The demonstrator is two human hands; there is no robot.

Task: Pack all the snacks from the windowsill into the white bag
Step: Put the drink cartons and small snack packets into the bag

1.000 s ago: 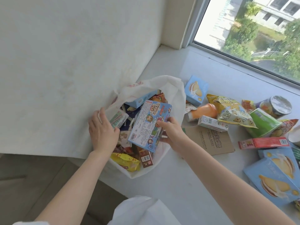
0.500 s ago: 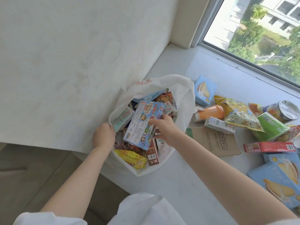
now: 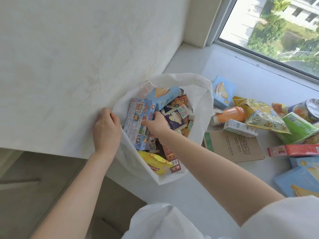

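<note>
Since a second ago, the cartoon-printed blue box (image 3: 140, 124) has sunk deeper into the white bag (image 3: 201, 104), now lying against its nine o'clock wall. Her right hand (image 3: 156, 124) grasps the box's edge from three o'clock; her left hand (image 3: 106, 129) clenches the bag's rim at nine o'clock. The box's small print is too fine to read. On the windowsill (image 3: 198, 195), toward three o'clock of the bag, more snacks wait: an orange bottle (image 3: 230, 114), a yellow chip bag (image 3: 259, 114), a red box (image 3: 293, 150).
</note>
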